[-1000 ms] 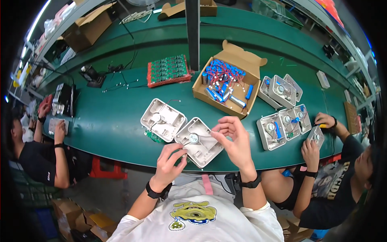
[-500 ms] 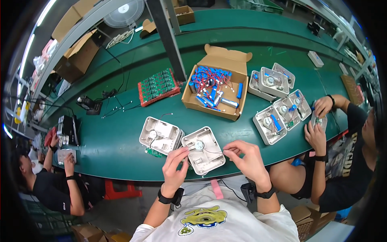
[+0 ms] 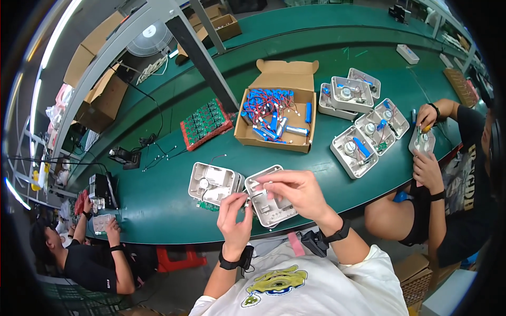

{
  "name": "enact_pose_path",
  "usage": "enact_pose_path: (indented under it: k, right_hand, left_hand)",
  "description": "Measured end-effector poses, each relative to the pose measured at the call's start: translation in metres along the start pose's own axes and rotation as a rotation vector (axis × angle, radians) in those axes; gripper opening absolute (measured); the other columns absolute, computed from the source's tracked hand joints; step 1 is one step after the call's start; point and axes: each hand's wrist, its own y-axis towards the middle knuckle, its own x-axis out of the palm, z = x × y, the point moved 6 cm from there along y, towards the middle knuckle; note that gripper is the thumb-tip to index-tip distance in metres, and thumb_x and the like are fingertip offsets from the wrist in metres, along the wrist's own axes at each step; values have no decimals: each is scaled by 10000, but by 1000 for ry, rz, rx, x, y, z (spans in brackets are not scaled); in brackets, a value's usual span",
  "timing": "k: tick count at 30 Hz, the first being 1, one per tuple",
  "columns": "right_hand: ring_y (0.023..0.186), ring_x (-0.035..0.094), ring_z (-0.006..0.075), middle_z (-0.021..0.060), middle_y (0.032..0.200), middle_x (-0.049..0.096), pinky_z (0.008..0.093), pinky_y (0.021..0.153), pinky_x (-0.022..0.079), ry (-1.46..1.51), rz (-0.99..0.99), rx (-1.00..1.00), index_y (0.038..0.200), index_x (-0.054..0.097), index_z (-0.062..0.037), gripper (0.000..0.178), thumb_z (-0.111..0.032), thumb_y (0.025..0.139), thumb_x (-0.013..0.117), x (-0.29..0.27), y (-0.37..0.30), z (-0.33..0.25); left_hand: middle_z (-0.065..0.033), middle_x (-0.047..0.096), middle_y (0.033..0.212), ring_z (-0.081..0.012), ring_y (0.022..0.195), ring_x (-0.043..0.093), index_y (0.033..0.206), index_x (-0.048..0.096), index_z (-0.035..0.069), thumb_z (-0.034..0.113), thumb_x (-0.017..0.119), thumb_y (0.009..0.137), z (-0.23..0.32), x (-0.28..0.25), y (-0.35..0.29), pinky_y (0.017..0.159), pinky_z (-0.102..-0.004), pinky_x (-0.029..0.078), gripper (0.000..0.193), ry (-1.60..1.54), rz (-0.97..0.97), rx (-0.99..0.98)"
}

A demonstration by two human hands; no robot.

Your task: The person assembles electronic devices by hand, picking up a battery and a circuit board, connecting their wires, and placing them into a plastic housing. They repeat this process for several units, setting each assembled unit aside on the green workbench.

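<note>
An open white plastic housing [image 3: 273, 215] lies in front of me at the table's edge, its round inner part largely covered by my right hand. My left hand [image 3: 235, 221] is at the housing's left edge, thumb and finger pinched together; what they grip is too small to make out. Over the housing, my right hand [image 3: 299, 194] reaches across with its fingertips pinched close to my left one. Whatever it holds is hidden. Just left sits another white housing [image 3: 213, 181] with a round part and thin wires, stacked on more housings. Green circuit boards [image 3: 206, 206] show beneath it.
Beyond the housings stands an open cardboard box [image 3: 274, 145] of blue wired battery cells. Left of it lies a stack of green circuit boards [image 3: 204, 125]. Several filled housings [image 3: 354, 152] are at right, beside a co-worker's hands [image 3: 428, 168]. A metal post [image 3: 205, 63] rises behind.
My right hand has moved left, from the housing's right side to over it, near my left hand. My view has shifted slightly. The right co-worker now holds a yellow-handled tool.
</note>
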Motion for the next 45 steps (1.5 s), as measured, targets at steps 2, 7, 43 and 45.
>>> enact_pose_path:
  k: [2,7,43,45]
  right_hand:
    - [815,715,123,111,1040,796,249,683,550,33,-10,4,1150,773,31,165,0,1008,696,4,3,2]
    - [786,744,138,181,1021,803,245,626,560,223,-14,59,1155,729,51,148,-18,1040,667,3,5,6]
    - [572,642,265,151,835,719,404,604,520,-752,4,-70,929,718,28,82,-48,906,736,34,3,26]
    - [574,643,267,151,839,720,405,606,522,-757,7,-69,932,717,28,83,-48,906,735,35,2,27]
  left_hand:
    - [-150,716,1132,-325,998,728,1125,754,-26,-138,752,826,2,0,0,870,-408,599,318,29,-11,35]
    - [-168,710,1116,-347,978,720,1124,752,-30,-148,732,823,2,2,-5,845,-414,601,324,127,-38,177]
    - [-129,683,1157,-163,968,699,1189,744,-50,-124,734,919,-14,6,-16,802,-274,609,280,-325,42,-417]
    - [-119,648,1203,-138,1017,677,1195,725,-79,-147,714,939,-14,6,-16,835,-249,601,266,-322,16,-410]
